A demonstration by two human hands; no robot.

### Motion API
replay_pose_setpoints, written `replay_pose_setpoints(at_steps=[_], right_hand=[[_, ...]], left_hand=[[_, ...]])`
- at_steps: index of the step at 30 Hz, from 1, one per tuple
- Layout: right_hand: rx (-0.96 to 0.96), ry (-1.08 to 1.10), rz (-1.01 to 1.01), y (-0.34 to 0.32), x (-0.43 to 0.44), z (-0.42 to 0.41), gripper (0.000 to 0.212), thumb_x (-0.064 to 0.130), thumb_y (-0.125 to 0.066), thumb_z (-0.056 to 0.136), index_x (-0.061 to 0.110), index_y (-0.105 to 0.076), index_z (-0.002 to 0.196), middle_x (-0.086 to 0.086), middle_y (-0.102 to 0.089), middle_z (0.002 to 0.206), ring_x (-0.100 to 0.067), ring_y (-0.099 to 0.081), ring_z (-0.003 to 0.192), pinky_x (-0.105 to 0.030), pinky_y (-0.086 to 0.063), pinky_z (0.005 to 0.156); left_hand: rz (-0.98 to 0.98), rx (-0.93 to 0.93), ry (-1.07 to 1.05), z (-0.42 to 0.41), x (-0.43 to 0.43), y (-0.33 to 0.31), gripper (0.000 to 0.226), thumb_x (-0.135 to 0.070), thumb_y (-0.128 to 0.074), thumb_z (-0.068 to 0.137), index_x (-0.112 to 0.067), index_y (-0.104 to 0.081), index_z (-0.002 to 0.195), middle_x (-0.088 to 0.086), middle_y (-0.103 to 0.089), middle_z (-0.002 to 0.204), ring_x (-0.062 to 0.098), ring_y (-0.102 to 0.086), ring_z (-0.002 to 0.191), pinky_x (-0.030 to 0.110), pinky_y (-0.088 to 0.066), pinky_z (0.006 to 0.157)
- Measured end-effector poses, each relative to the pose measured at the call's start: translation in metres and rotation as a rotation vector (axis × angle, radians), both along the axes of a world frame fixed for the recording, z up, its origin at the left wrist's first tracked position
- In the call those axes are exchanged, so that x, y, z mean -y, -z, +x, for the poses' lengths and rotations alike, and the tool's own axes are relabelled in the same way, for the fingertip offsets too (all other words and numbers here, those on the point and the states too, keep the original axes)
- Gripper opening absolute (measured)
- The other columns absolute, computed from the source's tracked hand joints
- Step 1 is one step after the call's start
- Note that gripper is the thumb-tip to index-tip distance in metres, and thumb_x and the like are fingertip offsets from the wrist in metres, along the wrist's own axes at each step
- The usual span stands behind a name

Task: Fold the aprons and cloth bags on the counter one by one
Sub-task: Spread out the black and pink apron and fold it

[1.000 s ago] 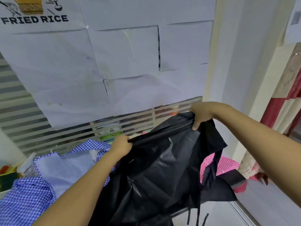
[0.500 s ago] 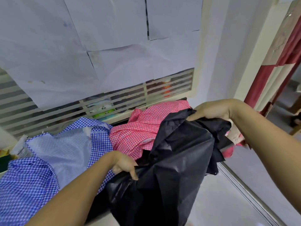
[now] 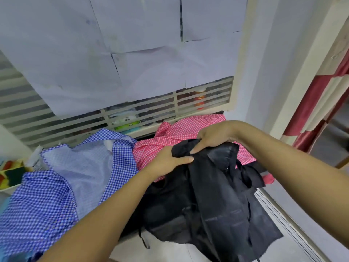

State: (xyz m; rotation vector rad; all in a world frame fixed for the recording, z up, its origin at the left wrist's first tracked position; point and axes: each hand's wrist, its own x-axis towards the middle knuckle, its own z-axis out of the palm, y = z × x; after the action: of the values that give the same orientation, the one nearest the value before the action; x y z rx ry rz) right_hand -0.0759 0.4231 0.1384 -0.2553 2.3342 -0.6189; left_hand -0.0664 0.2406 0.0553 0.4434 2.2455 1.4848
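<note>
a: which step in hand?

b: by the look of it, the first fold of the thin, glossy black fabric apron (image 3: 217, 205). bringing its two top corners together, gripping one bunch of the black edge with the left hand (image 3: 168, 159) and another with the right hand (image 3: 215, 137), close together, fingertips all but meeting.

a: and where, exactly?

b: hanging doubled from those two grips, draped over the front edge of the pale counter (image 3: 130, 241) and trailing below it. lying partly on top of the pink-and-white checked cloth (image 3: 188, 127). sharing the counter with a crumpled blue-and-white checked cloth (image 3: 47, 205) to the left, not yet folded.

a: next move?

b: probably passing both corners into one hand, then smoothing the doubled panel flat and tucking in the loose black ties (image 3: 143, 240). slippery-looking stuff, likely to slide off the edge. best laid further onto the counter before letting go.

a: different from half a second back?

b: yes. held well apart then, left low near the blue cloth, right out at the far corner. closed together now over the pink cloth. a second back, stretched wide and held higher.
</note>
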Motion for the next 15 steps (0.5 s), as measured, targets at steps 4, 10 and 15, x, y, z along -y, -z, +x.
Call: replay_pose_setpoints(at_steps=[4,10,15], right_hand=[[-0.064,-0.067,0.266,0.005,-0.023,-0.014,0.040,0.045,-0.074,0.077,0.011,-0.069,0.095,-0.001,-0.067,0.086,-0.022,-0.065,0.081,-0.033,-0.055,0.075],[-0.124,0.061,0.618,0.054,-0.074,-0.046,0.036,0.028,-0.075,0.078,0.005,-0.065,0.104,-0.008,-0.061,0.096,-0.026,-0.057,0.084,-0.031,-0.048,0.077],[-0.517,0.583,0.313,0.091,-0.116,-0.066,0.057,0.036,-0.061,0.091,0.002,-0.041,0.131,-0.021,-0.048,0.126,-0.036,-0.053,0.111,-0.042,-0.046,0.090]], left_hand=[[-0.007,-0.147,-0.160,-0.009,-0.006,0.018,0.018,-0.026,-0.066,0.089,-0.018,-0.064,0.105,-0.006,-0.068,0.098,0.007,-0.063,0.088,0.009,-0.045,0.067],[-0.101,-0.308,-0.243,-0.019,-0.017,0.030,0.040,-0.023,-0.045,0.101,-0.007,-0.054,0.065,0.003,-0.055,0.066,0.010,-0.046,0.060,0.024,-0.032,0.058],[0.184,0.067,-0.438,-0.042,-0.017,0.026,0.030,-0.021,-0.044,0.101,-0.006,-0.068,0.092,0.012,-0.070,0.099,0.022,-0.064,0.090,0.031,-0.049,0.086]])
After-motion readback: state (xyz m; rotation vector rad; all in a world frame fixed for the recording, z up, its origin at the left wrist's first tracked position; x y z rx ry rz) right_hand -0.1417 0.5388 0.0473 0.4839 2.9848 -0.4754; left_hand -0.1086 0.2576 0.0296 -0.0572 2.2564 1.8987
